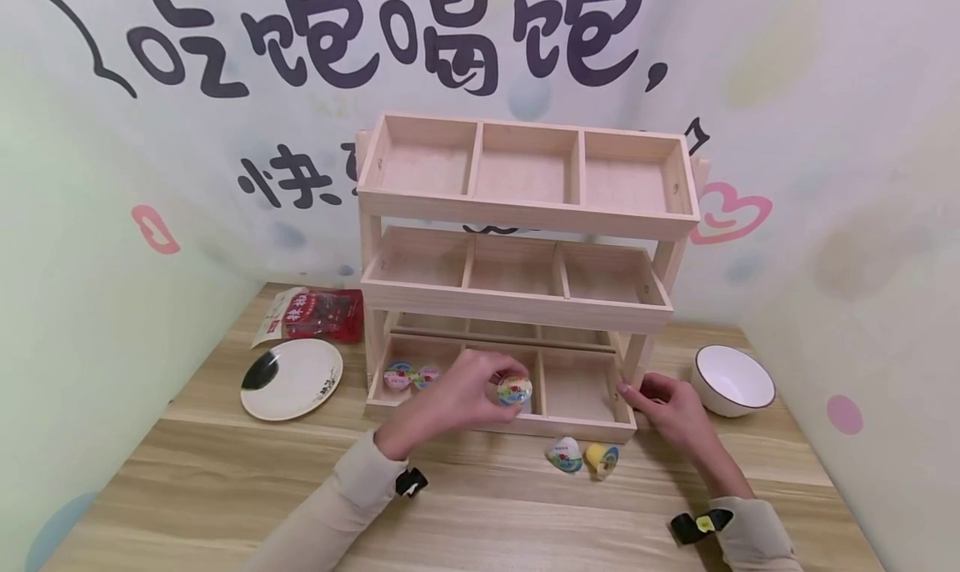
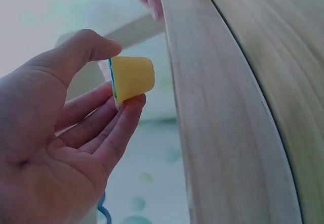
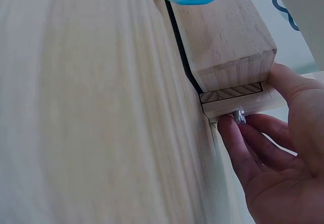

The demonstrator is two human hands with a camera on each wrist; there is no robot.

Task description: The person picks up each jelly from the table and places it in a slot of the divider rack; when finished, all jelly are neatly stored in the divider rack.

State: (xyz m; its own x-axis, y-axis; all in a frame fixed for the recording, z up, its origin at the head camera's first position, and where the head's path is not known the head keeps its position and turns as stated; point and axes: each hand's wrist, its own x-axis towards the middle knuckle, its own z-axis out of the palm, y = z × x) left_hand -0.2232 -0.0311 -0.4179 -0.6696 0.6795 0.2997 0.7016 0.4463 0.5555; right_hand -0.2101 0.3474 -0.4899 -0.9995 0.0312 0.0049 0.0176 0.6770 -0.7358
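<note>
Thumb and fingertips of my left hand (image 1: 468,391) pinch a small yellow jelly cup (image 2: 134,77) by its lid rim, above the middle compartment of the wooden rack's bottom tray (image 1: 487,422). Two more jelly cups (image 1: 412,377) lie in that tray's left compartment. My right hand (image 1: 672,405) grips the tray's right end, thumb on its upper edge; in the right wrist view its fingertips are beside a metal bolt (image 3: 239,116). On the table before the tray lie a white jelly cup (image 1: 565,454) and a yellow jelly cup (image 1: 602,460).
Above the bottom tray, the rack has a middle tray (image 1: 517,301) and a top tray (image 1: 525,208), each with three compartments. A plate (image 1: 292,380) and a red snack bag (image 1: 322,313) lie on the left. At right stands a white bowl (image 1: 733,380).
</note>
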